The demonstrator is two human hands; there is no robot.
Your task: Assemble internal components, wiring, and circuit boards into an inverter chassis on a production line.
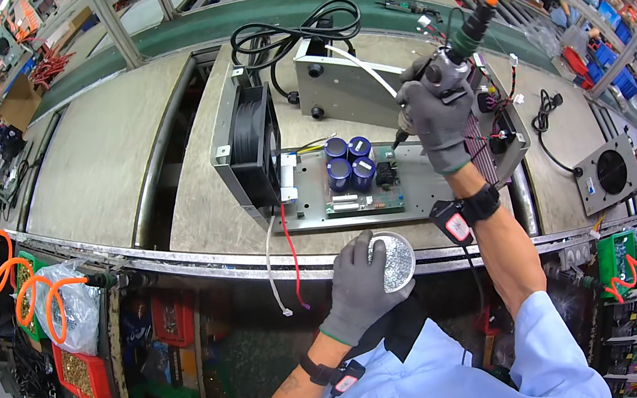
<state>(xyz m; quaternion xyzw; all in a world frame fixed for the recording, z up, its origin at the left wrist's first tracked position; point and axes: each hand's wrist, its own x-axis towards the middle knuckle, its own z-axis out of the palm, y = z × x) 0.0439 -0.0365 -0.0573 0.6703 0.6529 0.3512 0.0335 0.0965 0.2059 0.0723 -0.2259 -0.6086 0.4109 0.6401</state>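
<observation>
Two gloved hands, right fingers [438,109] wrapped around pneumatic screwdriver [453,61], left fingers [357,255] dipping, loosely curled, into screw dish [397,263].

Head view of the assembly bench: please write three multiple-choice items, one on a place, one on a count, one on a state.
1. Where is the black fan on the metal chassis?
A. left end
B. right end
C. centre

2. How many blue capacitors stand on the circuit board?
A. two
B. four
C. six

3. What is the right hand doing?
A. resting open
B. gripping a pneumatic screwdriver
C. holding a cable

Answers:
1 A, the fan stands upright at the left end.
2 B, four round tops show.
3 B, the fingers wrap round the tool.
</observation>
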